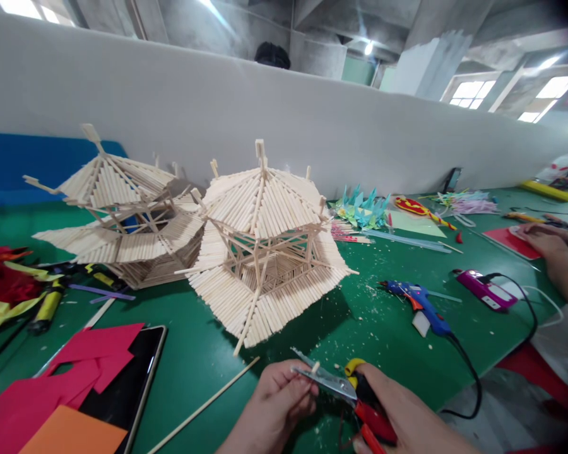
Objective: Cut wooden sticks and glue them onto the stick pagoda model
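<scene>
My left hand [284,394] is closed, its fingertips pinching a short wooden stick [316,367]. The tip of that stick pokes up between the blades of the scissors [335,384], which have red, yellow and black handles. Those handles are gripped by my right hand [400,407], with the blades slightly apart and pointing left. Just beyond my hands stands a pavilion model [265,208] built from wooden sticks, with two tiers of roof. A long thin stick [203,405] lies on the table to the left of my left hand.
A second stick pavilion [118,183] stands at the left. Red paper [52,391] and an orange sheet [71,432] cover part of a dark tablet [146,372]. At the right are a blue glue gun [421,306], its cord, a purple device [485,289] and another person's hand [544,239].
</scene>
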The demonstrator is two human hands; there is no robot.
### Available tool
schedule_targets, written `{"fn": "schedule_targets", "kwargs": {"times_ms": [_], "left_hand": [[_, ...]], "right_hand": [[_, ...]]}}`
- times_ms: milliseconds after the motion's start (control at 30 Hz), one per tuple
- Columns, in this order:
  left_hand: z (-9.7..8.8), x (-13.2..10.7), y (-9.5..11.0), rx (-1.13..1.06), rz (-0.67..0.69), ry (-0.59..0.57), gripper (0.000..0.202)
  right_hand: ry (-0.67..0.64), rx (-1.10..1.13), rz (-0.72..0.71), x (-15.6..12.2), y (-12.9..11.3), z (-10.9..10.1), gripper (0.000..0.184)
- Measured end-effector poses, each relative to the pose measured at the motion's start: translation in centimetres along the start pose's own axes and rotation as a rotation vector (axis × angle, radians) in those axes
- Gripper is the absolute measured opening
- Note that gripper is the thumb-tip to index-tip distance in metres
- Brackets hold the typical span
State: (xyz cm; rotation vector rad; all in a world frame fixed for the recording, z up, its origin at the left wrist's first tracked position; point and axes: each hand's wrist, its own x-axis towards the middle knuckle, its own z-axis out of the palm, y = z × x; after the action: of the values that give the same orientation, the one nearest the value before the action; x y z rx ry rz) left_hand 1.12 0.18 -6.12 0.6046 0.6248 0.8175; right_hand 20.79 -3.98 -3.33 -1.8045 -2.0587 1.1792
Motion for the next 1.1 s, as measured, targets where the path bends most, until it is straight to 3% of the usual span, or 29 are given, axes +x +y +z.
{"fn": "schedule_targets", "kwargs": {"times_ms": [167,367,833,1100], "left_hand": [[0.3,-0.3,0.4,-0.113,-0.078,-0.114,0.020],[0.1,-0.1,0.1,-0.141,-0.106,-0.164,0.019],[-0.3,0.4,-0.2,0.108,0.015,0.028,0.032],[0.3,-0.1,0.3,0.023,0.001,-0.006,0.026]], "right_hand": [[-0.029,-0.003,0.001,-0.1,-0.7,-0.6,0.042],[-0.043,-0.036,0.054,-0.1,-1.0,-0.3,0.038],[0.006,-0.021,0.037,0.4,-0.2,0.4,0.036],[0.050,-0.047,0.019,-0.1,-0.6,-1.4,0.038]]}}
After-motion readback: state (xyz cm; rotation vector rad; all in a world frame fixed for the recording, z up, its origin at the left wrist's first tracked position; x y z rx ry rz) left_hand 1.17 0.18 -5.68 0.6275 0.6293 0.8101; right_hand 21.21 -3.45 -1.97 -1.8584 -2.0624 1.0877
